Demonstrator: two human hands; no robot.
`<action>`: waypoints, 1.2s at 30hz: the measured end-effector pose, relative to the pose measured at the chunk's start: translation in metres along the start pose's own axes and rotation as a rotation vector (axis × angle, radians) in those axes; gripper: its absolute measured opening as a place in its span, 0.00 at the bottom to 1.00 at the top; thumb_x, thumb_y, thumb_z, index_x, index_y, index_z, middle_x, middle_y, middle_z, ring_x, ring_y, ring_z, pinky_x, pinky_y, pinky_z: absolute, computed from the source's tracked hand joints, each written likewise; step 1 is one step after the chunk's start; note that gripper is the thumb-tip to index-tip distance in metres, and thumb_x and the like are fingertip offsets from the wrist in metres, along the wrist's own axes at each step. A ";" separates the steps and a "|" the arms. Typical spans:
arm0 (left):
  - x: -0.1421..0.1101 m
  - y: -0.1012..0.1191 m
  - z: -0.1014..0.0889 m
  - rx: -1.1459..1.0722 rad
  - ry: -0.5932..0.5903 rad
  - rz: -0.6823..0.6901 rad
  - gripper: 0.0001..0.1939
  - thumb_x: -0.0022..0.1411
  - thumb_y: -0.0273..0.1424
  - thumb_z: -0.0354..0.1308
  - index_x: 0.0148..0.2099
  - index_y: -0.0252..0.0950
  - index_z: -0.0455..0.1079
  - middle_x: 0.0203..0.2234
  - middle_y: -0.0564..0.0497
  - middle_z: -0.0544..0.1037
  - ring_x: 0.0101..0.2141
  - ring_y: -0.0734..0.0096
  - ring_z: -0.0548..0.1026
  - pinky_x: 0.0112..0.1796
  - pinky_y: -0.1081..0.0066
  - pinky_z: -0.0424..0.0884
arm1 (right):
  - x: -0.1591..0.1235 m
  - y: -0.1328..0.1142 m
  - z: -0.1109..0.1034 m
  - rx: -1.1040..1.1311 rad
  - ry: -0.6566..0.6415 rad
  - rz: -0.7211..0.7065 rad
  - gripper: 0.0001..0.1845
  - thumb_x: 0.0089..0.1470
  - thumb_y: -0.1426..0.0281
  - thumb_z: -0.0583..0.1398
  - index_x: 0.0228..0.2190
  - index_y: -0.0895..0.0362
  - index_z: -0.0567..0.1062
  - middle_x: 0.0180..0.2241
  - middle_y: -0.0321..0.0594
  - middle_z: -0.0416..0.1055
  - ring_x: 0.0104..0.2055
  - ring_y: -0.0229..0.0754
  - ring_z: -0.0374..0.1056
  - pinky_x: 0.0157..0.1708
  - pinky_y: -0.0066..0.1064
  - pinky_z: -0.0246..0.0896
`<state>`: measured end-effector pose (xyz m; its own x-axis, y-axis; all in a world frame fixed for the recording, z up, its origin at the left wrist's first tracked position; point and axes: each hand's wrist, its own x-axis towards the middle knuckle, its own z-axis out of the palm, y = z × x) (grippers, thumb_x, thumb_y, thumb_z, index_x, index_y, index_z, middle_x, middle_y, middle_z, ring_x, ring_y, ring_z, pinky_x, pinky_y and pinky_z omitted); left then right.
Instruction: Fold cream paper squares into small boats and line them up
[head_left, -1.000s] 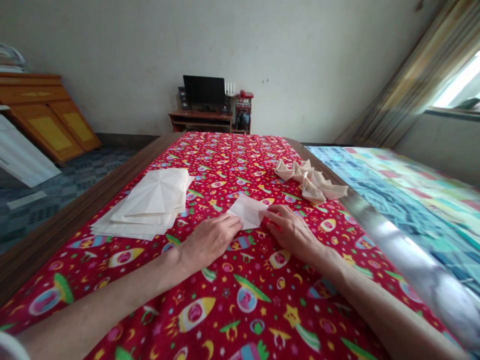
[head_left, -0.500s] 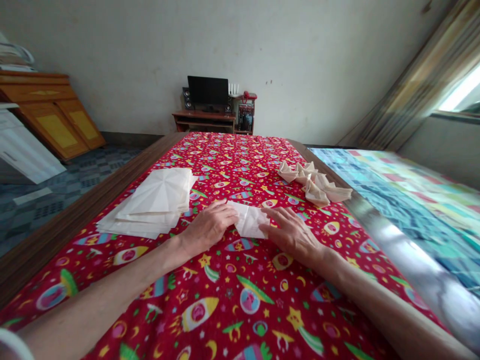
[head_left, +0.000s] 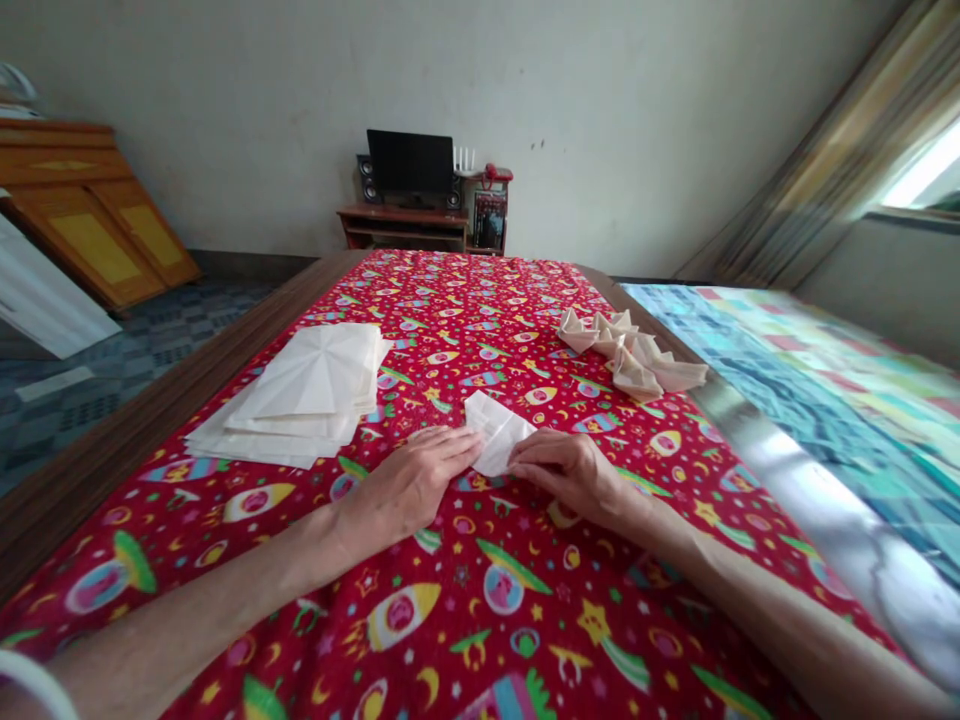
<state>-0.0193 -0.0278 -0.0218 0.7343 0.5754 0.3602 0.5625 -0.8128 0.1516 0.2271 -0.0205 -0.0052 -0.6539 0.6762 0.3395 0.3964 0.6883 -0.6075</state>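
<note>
A small sheet of folded white paper (head_left: 495,432) lies on the red patterned cloth (head_left: 450,630), tilted, with crease lines across it. My left hand (head_left: 424,470) holds its left edge, fingers pressed together over the paper and the thumb out of sight. On the other side, my right hand (head_left: 574,475) is closed on the lower right edge in a pinch between thumb and fingers. To the left rests a stack of creased paper sheets (head_left: 315,385). Several folded paper pieces (head_left: 637,358) with pointed tips sit in a cluster at the right.
The cloth covers a long brown table (head_left: 247,345). Along its right side is a bed (head_left: 795,380) with a checked cover. Beyond the far end stand a desk (head_left: 409,218) and a black monitor (head_left: 410,163). A wooden cabinet (head_left: 90,215) is at the far left.
The folded paper has been turned on the cloth and now lies slanted. My right hand has gone from spread fingers to a pinch on its edge. My left fingers have straightened over the left edge.
</note>
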 end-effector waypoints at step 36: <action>0.002 0.012 -0.003 0.070 -0.051 0.041 0.24 0.61 0.18 0.43 0.58 0.31 0.62 0.55 0.45 0.68 0.56 0.64 0.63 0.56 0.63 0.63 | 0.028 0.002 0.014 -0.572 0.108 0.361 0.11 0.55 0.66 0.57 0.23 0.57 0.71 0.20 0.35 0.68 0.22 0.34 0.59 0.23 0.26 0.45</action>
<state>-0.0126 -0.0369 -0.0164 0.7745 0.5473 0.3171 0.5555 -0.8283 0.0729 0.2005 -0.0037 -0.0068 -0.3606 0.8914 0.2746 0.8749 0.4253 -0.2317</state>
